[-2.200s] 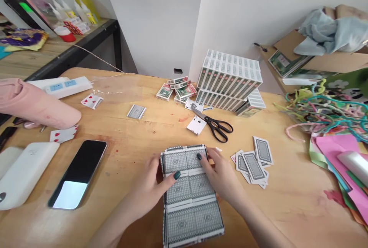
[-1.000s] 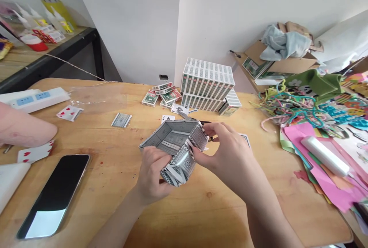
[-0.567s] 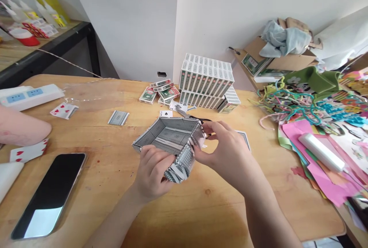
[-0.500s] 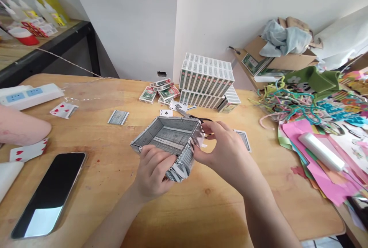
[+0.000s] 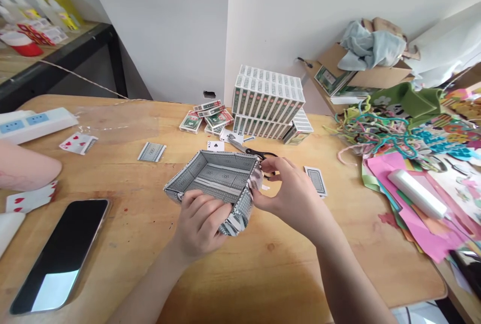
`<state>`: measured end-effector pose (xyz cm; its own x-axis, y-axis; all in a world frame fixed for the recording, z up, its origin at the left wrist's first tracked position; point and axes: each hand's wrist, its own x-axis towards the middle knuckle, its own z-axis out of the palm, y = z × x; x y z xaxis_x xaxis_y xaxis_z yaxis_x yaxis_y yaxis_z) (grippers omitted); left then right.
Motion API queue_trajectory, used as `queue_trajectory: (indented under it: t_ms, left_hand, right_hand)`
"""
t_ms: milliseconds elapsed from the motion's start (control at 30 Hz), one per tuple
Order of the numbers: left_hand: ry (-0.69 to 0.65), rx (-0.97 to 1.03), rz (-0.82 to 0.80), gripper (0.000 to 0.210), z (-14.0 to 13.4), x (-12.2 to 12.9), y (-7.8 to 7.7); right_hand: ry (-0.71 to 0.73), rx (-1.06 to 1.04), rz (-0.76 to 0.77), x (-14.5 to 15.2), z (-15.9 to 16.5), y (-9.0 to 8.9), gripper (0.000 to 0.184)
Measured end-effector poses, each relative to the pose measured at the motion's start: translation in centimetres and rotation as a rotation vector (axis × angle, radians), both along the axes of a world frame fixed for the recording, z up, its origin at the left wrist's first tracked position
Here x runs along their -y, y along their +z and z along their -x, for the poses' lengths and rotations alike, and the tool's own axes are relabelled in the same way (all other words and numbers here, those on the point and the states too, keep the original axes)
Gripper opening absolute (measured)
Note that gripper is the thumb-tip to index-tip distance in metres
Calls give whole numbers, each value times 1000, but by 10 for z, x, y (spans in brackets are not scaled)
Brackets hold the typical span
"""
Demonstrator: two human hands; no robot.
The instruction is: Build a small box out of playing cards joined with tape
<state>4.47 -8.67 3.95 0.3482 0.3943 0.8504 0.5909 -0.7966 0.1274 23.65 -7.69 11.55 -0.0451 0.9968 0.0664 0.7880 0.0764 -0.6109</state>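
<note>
An open box made of folded playing cards (image 5: 221, 174) is held tilted above the table. My left hand (image 5: 203, 221) wraps over its near wall, fingers inside and thumb out of sight underneath. My right hand (image 5: 287, 189) pinches the box's right end between thumb and fingers, at the outer corner. Scissors with black handles (image 5: 259, 152) lie behind the box, partly covered by my right hand. Close to their blades are a two of spades (image 5: 215, 145) and another face-up card (image 5: 230, 135). A face-down card (image 5: 316, 182) rests right of my right hand.
Stacked card packs (image 5: 267, 96) stand at the back, with several loose packs (image 5: 208, 116) beside them. A phone (image 5: 62, 254) lies at left, near another person's arm (image 5: 28, 166) and a power strip (image 5: 41, 124). Coloured paper (image 5: 391, 174) and pipe cleaners (image 5: 376, 128) cover the right side.
The box has shifted slightly left in view and its far left corner reaches further out. Both hands keep their hold on it. The whole view has moved a little.
</note>
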Motion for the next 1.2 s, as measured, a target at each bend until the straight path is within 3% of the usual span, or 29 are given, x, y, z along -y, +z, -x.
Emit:
queue_trajectory:
  t_ms: [200, 433, 633, 1067, 1200]
  left_hand:
    - [-9, -24, 47, 27, 4, 1, -2]
    - [54, -62, 208, 39, 2, 5, 1]
    - [22, -36, 274, 53, 6, 5, 4]
    - [-62, -88, 197, 42, 15, 4, 6]
    - [-87, -108, 208, 41, 16, -2, 11]
  right_hand:
    - [106, -160, 19, -3, -7, -10, 41]
    - [105, -140, -49, 2, -1, -6, 37]
    - [78, -216, -45, 0, -1, -10, 40]
    - [27, -266, -19, -2, -7, -22, 39]
    - [79, -343, -18, -2, -14, -27, 43]
